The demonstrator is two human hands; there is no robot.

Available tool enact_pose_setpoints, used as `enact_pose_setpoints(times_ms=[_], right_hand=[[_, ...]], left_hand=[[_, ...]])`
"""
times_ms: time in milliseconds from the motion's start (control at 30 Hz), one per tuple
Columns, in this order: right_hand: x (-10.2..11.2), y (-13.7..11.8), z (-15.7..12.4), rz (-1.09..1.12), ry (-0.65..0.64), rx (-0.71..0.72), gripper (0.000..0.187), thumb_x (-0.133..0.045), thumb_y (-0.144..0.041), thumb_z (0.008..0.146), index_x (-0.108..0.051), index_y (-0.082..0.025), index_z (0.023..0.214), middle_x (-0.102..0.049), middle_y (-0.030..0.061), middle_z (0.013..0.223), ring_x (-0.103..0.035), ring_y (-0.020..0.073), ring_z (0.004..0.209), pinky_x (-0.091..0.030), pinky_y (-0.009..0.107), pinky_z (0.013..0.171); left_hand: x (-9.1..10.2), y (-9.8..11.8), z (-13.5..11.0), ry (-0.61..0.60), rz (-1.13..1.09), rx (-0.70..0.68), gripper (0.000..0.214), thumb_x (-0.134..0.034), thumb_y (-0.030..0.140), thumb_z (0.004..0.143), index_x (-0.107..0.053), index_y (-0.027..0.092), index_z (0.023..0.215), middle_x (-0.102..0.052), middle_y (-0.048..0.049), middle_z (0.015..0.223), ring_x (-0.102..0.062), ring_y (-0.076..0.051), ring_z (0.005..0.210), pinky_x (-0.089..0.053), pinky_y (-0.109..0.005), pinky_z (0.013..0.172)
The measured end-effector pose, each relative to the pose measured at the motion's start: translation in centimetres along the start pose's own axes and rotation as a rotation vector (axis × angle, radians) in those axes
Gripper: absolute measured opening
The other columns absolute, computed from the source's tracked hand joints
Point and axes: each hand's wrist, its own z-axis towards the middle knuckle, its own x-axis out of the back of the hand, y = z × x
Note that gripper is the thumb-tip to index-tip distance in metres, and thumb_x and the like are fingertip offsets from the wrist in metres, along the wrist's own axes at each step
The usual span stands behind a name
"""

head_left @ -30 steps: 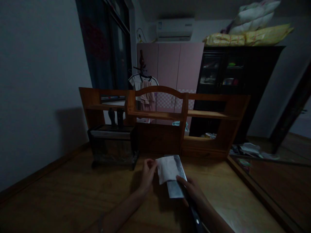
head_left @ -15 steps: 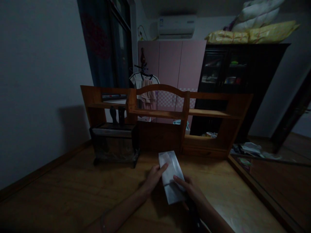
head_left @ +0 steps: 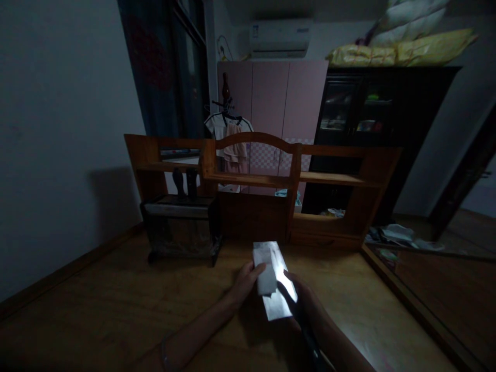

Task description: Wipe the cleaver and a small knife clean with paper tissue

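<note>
A broad-bladed knife (head_left: 281, 306) is held over the counter (head_left: 186, 310), in front of the middle of the wooden shelf unit (head_left: 251, 181). Its long axis runs away from the person and slants left: the blade's far end points toward the shelf unit, while the dark handle comes back toward the person at lower right. The right hand (head_left: 309, 300) is wrapped around the handle, a fingertip reaching onto the shining blade. The left hand (head_left: 245, 283) pinches a folded white cloth (head_left: 266, 280) against the blade's left part, thumb on top; its other fingers are mostly hidden. The cloth lies lengthwise along the blade. Farther left stands a knife holder (head_left: 180, 235), two dark handles upright in it.
</note>
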Motion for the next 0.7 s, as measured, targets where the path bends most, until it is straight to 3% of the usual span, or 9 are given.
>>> enact_pose_setpoints(times_ms=[300, 500, 700], right_hand=[[0.8, 0.2, 0.1, 0.033, 0.01, -0.01, 0.05, -0.05, -0.063, 0.079, -0.057, -0.015, 0.064, -0.049, -0.0013, 0.042, -0.04, 0.0085, 0.028, -0.027, 0.019, 0.027], [0.2, -0.3, -0.1, 0.033, 0.047, 0.038, 0.048, -0.05, -0.06, 0.079, -0.061, -0.015, 0.07, -0.053, 0.0001, 0.046, -0.042, 0.0091, 0.03, -0.028, 0.02, 0.027], [-0.3, -1.5, -0.3, 0.108, -0.115, 0.064, 0.057, -0.042, -0.065, 0.082, -0.064, -0.013, 0.088, -0.06, 0.0033, 0.052, -0.05, 0.0122, 0.034, -0.034, 0.021, 0.031]], left_hand=[[0.1, -0.1, 0.4, 0.071, 0.041, -0.02, 0.049, -0.072, 0.055, 0.064, -0.068, 0.009, 0.078, -0.067, -0.008, 0.072, -0.058, -0.016, 0.061, -0.04, -0.023, 0.053], [0.7, -0.8, 0.7, -0.002, -0.011, -0.032, 0.046, -0.068, 0.053, 0.07, -0.068, 0.009, 0.084, -0.066, -0.0072, 0.075, -0.058, -0.016, 0.063, -0.042, -0.023, 0.057], [1.0, -0.7, 0.7, -0.009, 0.026, -0.032, 0.041, -0.07, 0.045, 0.07, -0.068, 0.008, 0.088, -0.067, -0.009, 0.08, -0.061, -0.017, 0.066, -0.043, -0.024, 0.057]])
